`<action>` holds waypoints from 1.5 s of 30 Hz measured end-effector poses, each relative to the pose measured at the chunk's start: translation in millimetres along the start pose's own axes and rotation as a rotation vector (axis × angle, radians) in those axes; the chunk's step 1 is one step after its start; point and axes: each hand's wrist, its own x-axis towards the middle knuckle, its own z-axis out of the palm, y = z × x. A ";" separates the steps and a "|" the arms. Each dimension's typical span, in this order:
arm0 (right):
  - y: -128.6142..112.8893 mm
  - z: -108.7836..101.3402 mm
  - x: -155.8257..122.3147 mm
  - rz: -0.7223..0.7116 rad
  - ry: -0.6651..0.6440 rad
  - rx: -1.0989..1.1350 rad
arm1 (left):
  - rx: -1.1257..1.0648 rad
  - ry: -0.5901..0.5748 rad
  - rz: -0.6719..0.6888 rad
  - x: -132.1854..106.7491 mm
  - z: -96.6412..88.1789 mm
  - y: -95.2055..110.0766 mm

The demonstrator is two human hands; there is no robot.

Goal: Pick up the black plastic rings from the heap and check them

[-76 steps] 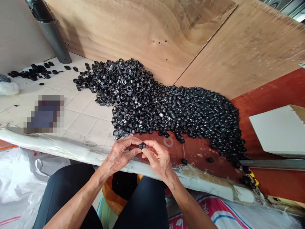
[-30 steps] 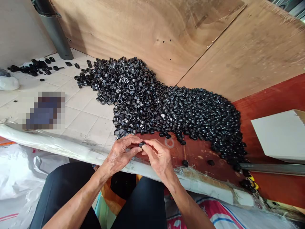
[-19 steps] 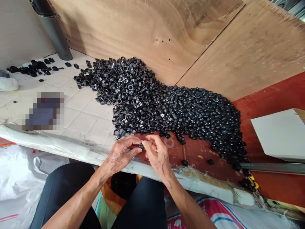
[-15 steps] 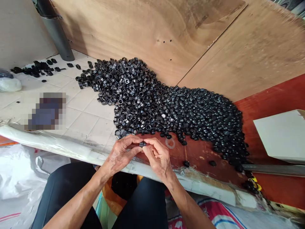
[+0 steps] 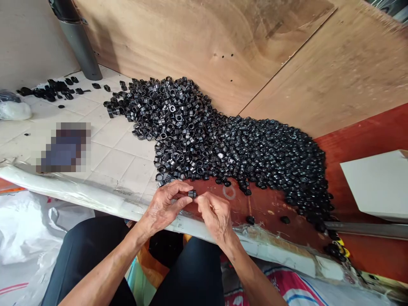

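Between thumb and index finger, my left hand [image 5: 167, 202] pinches a small black plastic cap [image 5: 192, 194] above the near edge of the table. Just right of it is my right hand [image 5: 215, 212], its fingers curled in with the knuckles close to the cap. Whether those curled fingers hold anything is hidden. Beyond both hands lies a heap of black plastic rings [image 5: 172, 123], which runs into a heap of darker, rounder black caps [image 5: 270, 148] on the right.
A grey pipe [image 5: 79, 49] stands at the back left, near scattered black pieces [image 5: 52, 90]. A plywood panel [image 5: 191, 38] rises behind the heaps. On the right is a white box [image 5: 376, 185]. White padding [image 5: 105, 193] covers the table's front edge.
My right hand has drawn slightly back to the right from the cap and its fingers have curled in more. The left hand still pinches the cap. The view has shifted a little.
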 end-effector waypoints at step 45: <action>80.9 -79.3 -46.6 0.068 0.182 -0.401 | 0.321 -0.591 0.085 -29.0 -20.4 34.7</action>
